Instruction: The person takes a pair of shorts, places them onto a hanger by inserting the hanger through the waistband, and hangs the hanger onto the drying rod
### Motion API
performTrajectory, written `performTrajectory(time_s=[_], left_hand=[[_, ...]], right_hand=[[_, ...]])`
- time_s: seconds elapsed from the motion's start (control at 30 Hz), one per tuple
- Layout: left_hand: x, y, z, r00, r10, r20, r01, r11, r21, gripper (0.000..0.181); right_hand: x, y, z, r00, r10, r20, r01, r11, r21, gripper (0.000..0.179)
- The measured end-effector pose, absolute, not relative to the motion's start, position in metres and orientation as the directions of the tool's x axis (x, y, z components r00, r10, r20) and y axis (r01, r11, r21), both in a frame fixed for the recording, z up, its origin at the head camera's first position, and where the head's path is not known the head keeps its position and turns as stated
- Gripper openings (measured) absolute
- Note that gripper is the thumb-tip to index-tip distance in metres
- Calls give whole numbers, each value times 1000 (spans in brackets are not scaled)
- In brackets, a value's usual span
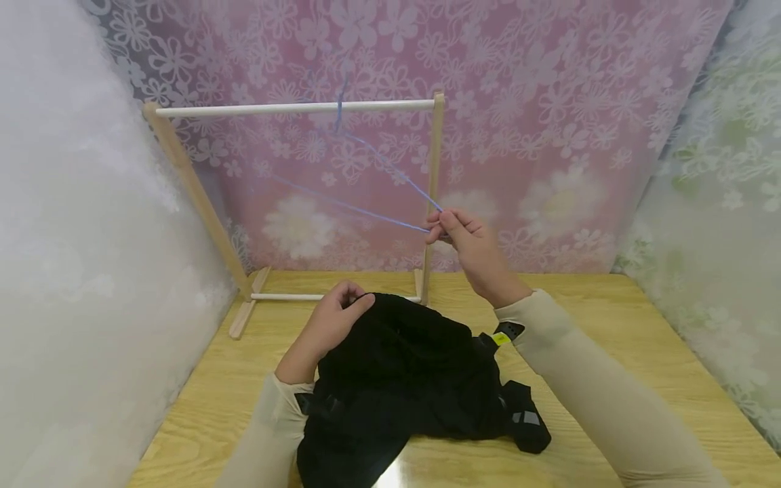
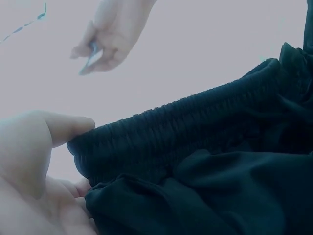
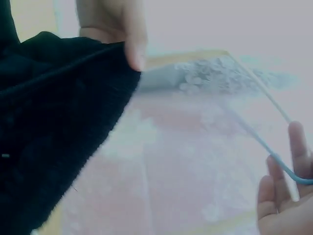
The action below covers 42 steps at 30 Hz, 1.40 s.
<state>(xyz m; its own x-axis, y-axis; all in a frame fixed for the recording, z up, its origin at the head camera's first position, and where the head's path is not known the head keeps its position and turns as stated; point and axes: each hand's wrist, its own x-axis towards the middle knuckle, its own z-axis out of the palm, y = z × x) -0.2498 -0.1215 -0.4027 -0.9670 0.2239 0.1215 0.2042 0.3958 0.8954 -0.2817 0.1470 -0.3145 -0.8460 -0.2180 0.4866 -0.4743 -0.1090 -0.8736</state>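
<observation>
A blue wire hanger (image 1: 372, 152) hangs by its hook from the white top rod of a rack. My right hand (image 1: 472, 251) pinches its right end, with fingers and thumb around the bend of the wire. Black pants (image 1: 415, 366) with a gathered elastic waistband (image 2: 171, 122) hang below and drape over the table's near part. At their upper left corner, my left hand (image 1: 332, 322) pinches the waistband between thumb and fingers. In the right wrist view, the left thumb (image 3: 134, 49) lies on the edge of the black cloth.
The rack has wooden side posts (image 1: 198, 196), a white top rod (image 1: 256, 109) and a white lower rod (image 1: 287, 297). It stands at the back of the wood-grain table (image 1: 598, 339). Floral cloth (image 1: 549, 135) covers the back, with pale walls on both sides.
</observation>
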Motion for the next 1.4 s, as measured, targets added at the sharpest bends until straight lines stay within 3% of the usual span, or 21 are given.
performTrajectory(time_s=[0.13,0.27,0.5,0.67,0.73,1.0,1.23,1.4], left_hand=[[-255,-124,-403,-970,225,89,164,337,927,31],[-259,-127,-396,-972,222,79,142,289,947,35],[-261,-135,-388,-980,185,78,121,237,964,30],[-262,-138,-385,-983,167,77,115,235,965,42],[-262,-137,-383,-984,157,80,114,227,967,45],[-261,-135,-380,-975,135,178,197,144,970,22],[-264,-136,-380,-974,103,200,211,103,972,28],[-263,-135,-381,-973,118,201,212,90,973,28]], right_hand=[[-273,170,-307,-801,-135,583,-557,-188,-809,27],[-258,203,-306,-788,-51,614,-600,-166,-783,25],[-241,264,-319,-762,-23,647,-643,-89,-761,24],[-233,295,-325,-740,17,672,-662,-196,-724,22],[-231,304,-327,-737,36,675,-665,-221,-714,22],[-223,336,-335,-733,49,679,-664,-271,-697,22],[-221,351,-343,-741,97,664,-663,-263,-701,19],[-221,352,-351,-732,30,681,-650,-329,-685,22]])
